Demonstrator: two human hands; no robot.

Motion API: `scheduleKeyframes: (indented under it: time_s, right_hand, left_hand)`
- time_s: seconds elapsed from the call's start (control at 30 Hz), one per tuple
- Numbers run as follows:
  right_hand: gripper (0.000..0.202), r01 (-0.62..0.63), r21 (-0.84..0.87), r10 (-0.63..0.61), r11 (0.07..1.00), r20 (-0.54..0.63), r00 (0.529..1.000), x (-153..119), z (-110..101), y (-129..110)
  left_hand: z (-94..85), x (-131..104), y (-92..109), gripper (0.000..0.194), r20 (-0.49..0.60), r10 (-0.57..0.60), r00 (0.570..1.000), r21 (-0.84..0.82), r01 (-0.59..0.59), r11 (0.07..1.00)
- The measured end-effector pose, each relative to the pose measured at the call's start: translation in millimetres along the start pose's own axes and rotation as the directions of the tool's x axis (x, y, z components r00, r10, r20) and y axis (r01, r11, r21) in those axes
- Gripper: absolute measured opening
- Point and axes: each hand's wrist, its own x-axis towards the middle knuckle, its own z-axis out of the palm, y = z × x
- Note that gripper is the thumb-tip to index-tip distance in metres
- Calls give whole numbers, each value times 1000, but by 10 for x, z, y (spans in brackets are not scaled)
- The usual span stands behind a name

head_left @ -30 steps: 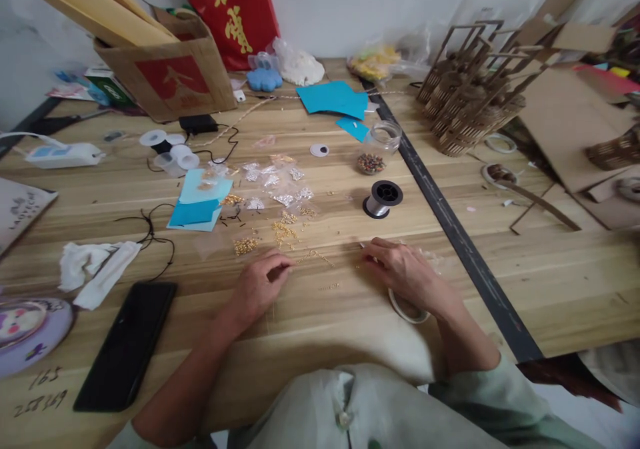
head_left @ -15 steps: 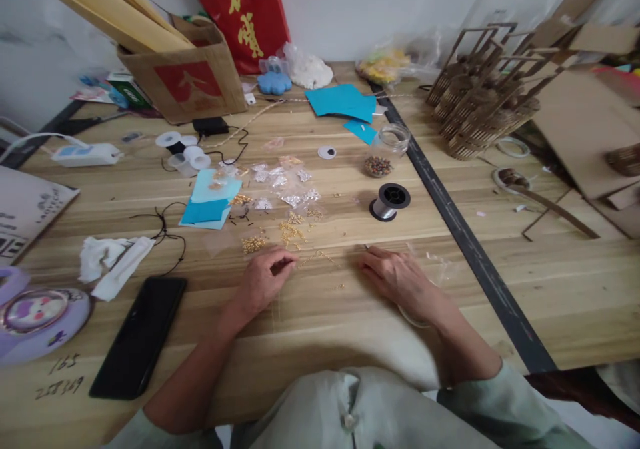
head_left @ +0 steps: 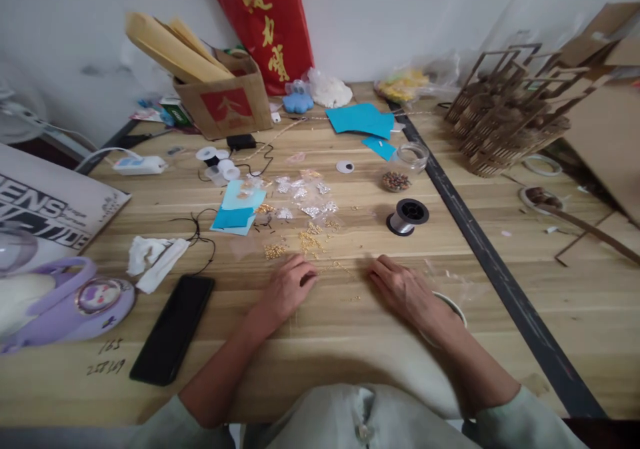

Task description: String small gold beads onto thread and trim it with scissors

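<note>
Pinching the near end of a thin gold strand (head_left: 336,265), the left hand (head_left: 291,285) rests on the table (head_left: 350,342) with thumb and forefinger brought together. The right hand (head_left: 401,290) lies well apart, beyond the strand's far end, fingers bunched and pointing down; whether that grip holds anything cannot be told.

Progress, as judged: partway. The strand lies bent on the wood between the hands; whether its parts are fully joined is too small to verify. A short gold row (head_left: 351,299) lies apart from it, nearer the body.

Outstanding, as judged: loose gold pieces (head_left: 311,240) and a heap of gold beads (head_left: 275,252) lie unattached beyond the left hand. Silver packets (head_left: 313,210) sit behind them. The wire spool (head_left: 407,217) stands upright beyond the right hand, touched by neither.
</note>
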Motion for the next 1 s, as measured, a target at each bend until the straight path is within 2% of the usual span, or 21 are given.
scheduleKeyframes:
  time_s: [0.1, 0.17, 0.33, 0.73, 0.87, 1.0]
  right_hand:
    - [23, -4, 30, 6, 1000, -61, 998, -2, 19, -47]
    - [23, 78, 49, -73, 996, -105, 992, -14, 7, -111]
    - [28, 241, -10, -236, 970, -249, 939, -66, -24, -272]
    - [30, 199, -25, -200, 980, -212, 956, -104, 23, -242]
    - [33, 191, -21, -191, 981, -215, 958, -109, 4, -244]
    - [39, 182, -38, -185, 983, -193, 964, -130, -6, -271]
  left_hand:
    - [-23, -1, 5, 8, 7, -11, 1000, 35, 11, 999]
    - [-36, 5, 2, 7, 15, -21, 1000, 38, 20, 999]
    - [-33, 13, -7, 8, 5, -20, 1000, 47, 19, 999]
    - [-65, 28, 11, 10, 28, -26, 999, 93, 23, 995]
    - [-90, 35, 103, 15, 7, 71, 997, 120, -71, 990]
    - [-75, 28, 236, 37, 121, 235, 964, 247, -258, 934]
